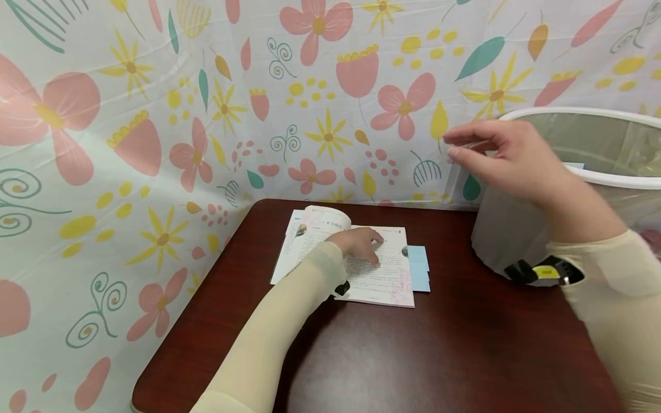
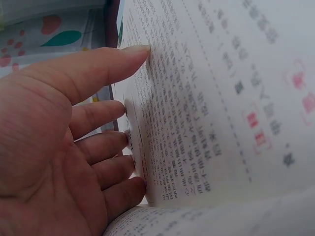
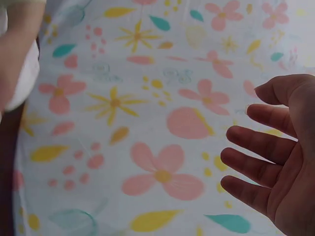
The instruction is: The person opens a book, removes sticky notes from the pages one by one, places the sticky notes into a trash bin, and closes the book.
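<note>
An open book (image 1: pixel 382 281) with printed pages lies on the dark red-brown table, one page curling up at its upper left. My left hand (image 1: pixel 357 243) reaches across the book. In the left wrist view, the loosely extended fingers of that hand (image 2: pixel 74 147) touch or nearly touch the printed page (image 2: pixel 197 98), thumb apart from the others. Raised in the air beside the bin, my right hand (image 1: pixel 516 160) holds nothing. The right wrist view shows that hand (image 3: pixel 280 157) with its fingers spread and slightly bent.
Light blue stepped tabs (image 1: pixel 419 269) stick out from the book's right side. A grey bin (image 1: pixel 496 241) with a white rim stands at the table's right. Behind the table (image 1: pixel 413 355) hangs a flower-patterned curtain (image 1: pixel 330 103), also along the left.
</note>
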A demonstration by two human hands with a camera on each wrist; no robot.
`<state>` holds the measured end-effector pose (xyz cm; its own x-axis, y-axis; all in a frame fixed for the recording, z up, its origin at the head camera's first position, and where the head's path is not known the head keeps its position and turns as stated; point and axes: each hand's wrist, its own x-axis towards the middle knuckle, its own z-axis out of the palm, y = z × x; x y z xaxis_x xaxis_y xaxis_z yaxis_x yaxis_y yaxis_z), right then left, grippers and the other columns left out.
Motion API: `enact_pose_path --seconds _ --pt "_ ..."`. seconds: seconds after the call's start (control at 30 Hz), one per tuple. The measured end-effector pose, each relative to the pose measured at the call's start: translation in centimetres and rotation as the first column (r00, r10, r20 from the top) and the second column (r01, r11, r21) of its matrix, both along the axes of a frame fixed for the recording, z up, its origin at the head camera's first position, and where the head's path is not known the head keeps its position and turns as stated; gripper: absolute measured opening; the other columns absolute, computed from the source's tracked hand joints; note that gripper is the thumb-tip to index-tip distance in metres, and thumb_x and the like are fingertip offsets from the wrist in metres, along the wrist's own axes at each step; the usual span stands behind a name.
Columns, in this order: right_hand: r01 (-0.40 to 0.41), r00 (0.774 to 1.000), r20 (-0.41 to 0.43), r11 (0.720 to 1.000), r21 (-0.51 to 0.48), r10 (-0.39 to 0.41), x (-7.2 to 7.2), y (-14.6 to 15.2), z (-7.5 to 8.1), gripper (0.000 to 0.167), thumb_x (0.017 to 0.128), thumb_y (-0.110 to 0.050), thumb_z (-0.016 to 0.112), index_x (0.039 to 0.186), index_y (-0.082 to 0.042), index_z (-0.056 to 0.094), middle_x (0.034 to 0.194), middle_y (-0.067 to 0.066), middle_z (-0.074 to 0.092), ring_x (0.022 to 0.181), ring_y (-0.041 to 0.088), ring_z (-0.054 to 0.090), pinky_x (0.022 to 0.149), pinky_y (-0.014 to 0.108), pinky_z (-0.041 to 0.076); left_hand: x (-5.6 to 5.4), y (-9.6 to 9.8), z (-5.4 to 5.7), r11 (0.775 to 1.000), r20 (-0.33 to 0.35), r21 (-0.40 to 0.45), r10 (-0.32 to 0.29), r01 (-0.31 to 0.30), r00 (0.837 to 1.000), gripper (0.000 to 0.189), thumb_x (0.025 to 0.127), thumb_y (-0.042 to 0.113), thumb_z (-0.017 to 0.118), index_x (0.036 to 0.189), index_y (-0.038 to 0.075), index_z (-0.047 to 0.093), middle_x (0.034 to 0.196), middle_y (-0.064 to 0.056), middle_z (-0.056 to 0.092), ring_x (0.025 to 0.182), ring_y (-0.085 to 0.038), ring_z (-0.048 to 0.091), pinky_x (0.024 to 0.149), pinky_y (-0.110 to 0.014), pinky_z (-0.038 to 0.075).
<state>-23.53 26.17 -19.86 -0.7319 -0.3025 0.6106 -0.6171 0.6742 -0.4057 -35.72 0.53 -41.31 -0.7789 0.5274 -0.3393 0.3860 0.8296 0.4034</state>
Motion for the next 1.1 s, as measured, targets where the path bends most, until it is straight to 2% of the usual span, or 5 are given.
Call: enact_pose_path --seconds 0.3,0.57,0.8,0.97,1.1 --pt "-0.036 0.975 0.209 0.978 -0.206 0.080 -0.8 -2.2 -6.8 0.028 0.096 -0.012 0.071 0.123 -0.005 0.074 0.105 -0.031 0.070 0.089 -0.011 0.068 0.075 0.008 0.052 -0.2 0.0 -0.2 1.000 -0.006 0.005 -0.003 0.003 1.000 0.071 0.083 0.038 0.084 0.148 0.032 0.056 0.161 0.004 0.047 0.149 -0.019 0.042 0.120 -0.044 0.039" --pt "-0.055 0.939 0.320 0.971 -0.231 0.129 -2.1 -2.8 -12.8 0.032 0.102 -0.019 0.066 0.130 -0.005 0.070 0.126 0.016 0.072 0.102 -0.012 0.064 0.085 0.006 0.050 0.0 -0.1 0.0 1.000 -0.005 0.011 -0.008 0.008 1.000 0.071 0.083 0.037 0.085 0.147 0.030 0.057 0.160 0.003 0.048 0.148 -0.020 0.043 0.120 -0.044 0.039" --pt "-0.019 0.903 0.415 0.977 -0.210 0.107 -3.1 -3.2 -16.5 0.034 0.104 -0.026 0.062 0.133 -0.009 0.068 0.133 0.014 0.070 0.107 -0.011 0.061 0.088 0.009 0.049 0.0 0.0 0.2 1.000 -0.010 0.001 -0.019 0.019 1.000 0.071 0.083 0.037 0.084 0.148 0.028 0.057 0.159 0.002 0.049 0.148 -0.019 0.044 0.121 -0.043 0.037" --pt "-0.001 0.868 0.484 0.976 -0.217 0.108 -3.6 -3.3 -19.0 0.036 0.105 -0.027 0.061 0.136 -0.010 0.065 0.136 0.015 0.068 0.114 0.013 0.069 0.089 0.018 0.054 0.0 0.0 0.3 0.999 -0.013 0.003 -0.046 0.046 0.999 0.072 0.083 0.036 0.084 0.149 0.025 0.056 0.159 0.000 0.049 0.149 -0.020 0.044 0.122 -0.041 0.037" --pt "0.013 0.838 0.534 0.973 -0.230 0.115 -3.8 -3.3 -20.5 0.040 0.105 -0.028 0.061 0.140 -0.009 0.062 0.140 0.019 0.065 0.122 0.032 0.067 0.097 0.034 0.056 0.1 0.0 0.3 0.999 -0.012 0.001 -0.036 0.036 0.999 0.072 0.083 0.037 0.084 0.148 0.026 0.056 0.159 0.001 0.049 0.148 -0.019 0.044 0.121 -0.041 0.038"
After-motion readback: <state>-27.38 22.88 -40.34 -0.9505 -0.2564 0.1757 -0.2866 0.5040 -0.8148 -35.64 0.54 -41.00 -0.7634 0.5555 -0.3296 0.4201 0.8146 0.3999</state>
